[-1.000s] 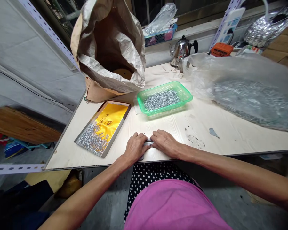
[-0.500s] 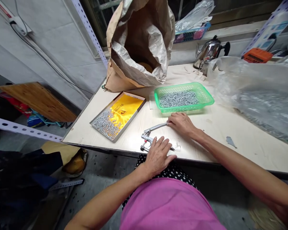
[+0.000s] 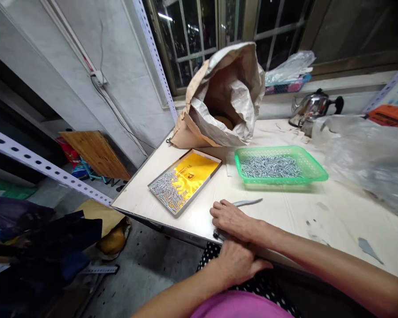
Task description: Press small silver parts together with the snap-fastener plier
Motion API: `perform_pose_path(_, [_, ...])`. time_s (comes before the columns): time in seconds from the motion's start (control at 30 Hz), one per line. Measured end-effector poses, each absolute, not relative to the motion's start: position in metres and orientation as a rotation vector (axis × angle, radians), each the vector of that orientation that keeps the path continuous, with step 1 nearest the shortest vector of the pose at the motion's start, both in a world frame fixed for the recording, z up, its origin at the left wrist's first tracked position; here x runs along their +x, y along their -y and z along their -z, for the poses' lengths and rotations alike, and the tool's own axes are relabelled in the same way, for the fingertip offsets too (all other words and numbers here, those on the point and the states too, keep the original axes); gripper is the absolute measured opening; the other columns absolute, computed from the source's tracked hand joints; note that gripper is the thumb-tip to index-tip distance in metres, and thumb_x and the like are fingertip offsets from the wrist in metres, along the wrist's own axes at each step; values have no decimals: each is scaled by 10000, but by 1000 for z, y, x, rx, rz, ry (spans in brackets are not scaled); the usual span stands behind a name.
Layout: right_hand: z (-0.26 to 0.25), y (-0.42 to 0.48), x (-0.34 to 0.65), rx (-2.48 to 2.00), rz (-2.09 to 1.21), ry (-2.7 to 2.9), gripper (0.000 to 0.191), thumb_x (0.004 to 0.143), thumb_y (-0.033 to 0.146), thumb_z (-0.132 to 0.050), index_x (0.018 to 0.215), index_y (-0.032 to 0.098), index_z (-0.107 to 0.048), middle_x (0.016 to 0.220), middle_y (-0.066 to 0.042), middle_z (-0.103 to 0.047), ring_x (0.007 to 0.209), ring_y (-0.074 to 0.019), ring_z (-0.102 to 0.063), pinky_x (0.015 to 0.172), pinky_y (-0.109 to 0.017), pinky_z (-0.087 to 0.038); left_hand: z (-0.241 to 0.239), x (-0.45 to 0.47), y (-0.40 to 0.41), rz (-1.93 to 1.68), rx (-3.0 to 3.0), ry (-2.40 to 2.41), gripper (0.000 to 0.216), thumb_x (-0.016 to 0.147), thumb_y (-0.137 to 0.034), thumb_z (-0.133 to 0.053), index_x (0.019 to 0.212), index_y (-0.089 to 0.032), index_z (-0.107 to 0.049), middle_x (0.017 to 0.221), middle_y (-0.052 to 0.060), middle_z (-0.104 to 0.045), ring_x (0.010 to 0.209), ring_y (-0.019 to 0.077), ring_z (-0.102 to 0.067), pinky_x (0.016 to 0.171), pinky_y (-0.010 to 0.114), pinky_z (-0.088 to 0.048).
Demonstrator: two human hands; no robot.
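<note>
A metal hand press tool (image 3: pixel 249 202) lies near the front edge of the pale table (image 3: pixel 285 212). One handle sticks out to the right past my fingers. My right hand (image 3: pixel 232 218) rests on top of the tool with its fingers curled over it. My left hand (image 3: pixel 239 263) sits just below at the table edge, thumb pointing right, its fingers hidden under my right wrist. A green plastic basket (image 3: pixel 313 174) holding several small metal pieces stands behind the hands. A shallow box lid with a yellow lining (image 3: pixel 195 170) holds more of the metal pieces at the left.
A big crumpled paper sack (image 3: pixel 230 95) stands open at the back of the table. A steel kettle (image 3: pixel 310 108) and a clear plastic bag (image 3: pixel 368 154) are at the right. A perforated metal rail (image 3: pixel 49 170) crosses the left side, with clutter on the floor below.
The view has swung up and to the left. My right hand came back from the tool's handle end onto the tool. My left hand slid off the tool to the table edge.
</note>
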State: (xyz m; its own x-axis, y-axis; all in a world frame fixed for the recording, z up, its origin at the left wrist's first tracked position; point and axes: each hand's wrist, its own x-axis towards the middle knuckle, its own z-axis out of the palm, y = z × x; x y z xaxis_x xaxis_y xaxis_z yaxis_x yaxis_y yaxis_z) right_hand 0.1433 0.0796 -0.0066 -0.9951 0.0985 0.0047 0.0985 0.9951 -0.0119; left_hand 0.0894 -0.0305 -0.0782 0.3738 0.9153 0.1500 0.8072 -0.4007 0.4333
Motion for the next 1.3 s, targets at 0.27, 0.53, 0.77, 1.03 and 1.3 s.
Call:
perform_pose_path(0.27, [-24, -77, 153, -286, -391, 2481, 172, 980, 226, -457, 919, 193, -614, 864, -38, -657, 828, -167, -562, 761, -308, -424, 55, 87, 26, -567, 2406, -1434, 671, 889, -606, -489, 1398, -170, -459, 1373, 123, -553, 1259, 294, -507, 1077, 414, -396])
perform_pose_path(0.53, [-66, -197, 250, -1000, 299, 2224, 252, 961, 340, -482, 1096, 183, -625, 960, -129, -636, 871, -265, -602, 750, -404, -458, -22, -44, -18, -490, 2193, -2331, 294, 976, -236, -417, 979, -173, -704, 998, 97, -659, 988, 224, -565, 869, 350, -467])
perform_pose_path(0.77, [2, -124, 251, -988, 41, 2396, 394, 990, 354, -404, 1320, 171, -514, 1147, -142, -594, 977, -260, -608, 800, -396, -523, -8, -118, -56, 88, 1961, -2369, 311, 938, -271, -463, 824, -140, -722, 978, 121, -625, 1022, 254, -539, 843, 323, -423])
perform_pose_path(1.03, [45, -39, 232, -1012, -368, 2386, 269, 985, 239, -403, 1152, 225, -614, 1007, -79, -622, 855, -190, -634, 750, -334, -553, -2, -113, -67, 212, 2176, -2173, 285, 918, -224, -443, 815, -166, -703, 929, 102, -640, 988, 242, -559, 817, 304, -408])
perform_pose_path(1.3, [40, -34, 232, -1114, -373, 2548, 143, 924, 225, -576, 1038, 192, -657, 940, -60, -605, 857, -190, -579, 742, -309, -472, 6, -132, -74, 31, 2055, -2189, 205, 850, -235, -530, 813, -156, -716, 880, 83, -713, 824, 216, -638, 727, 279, -429])
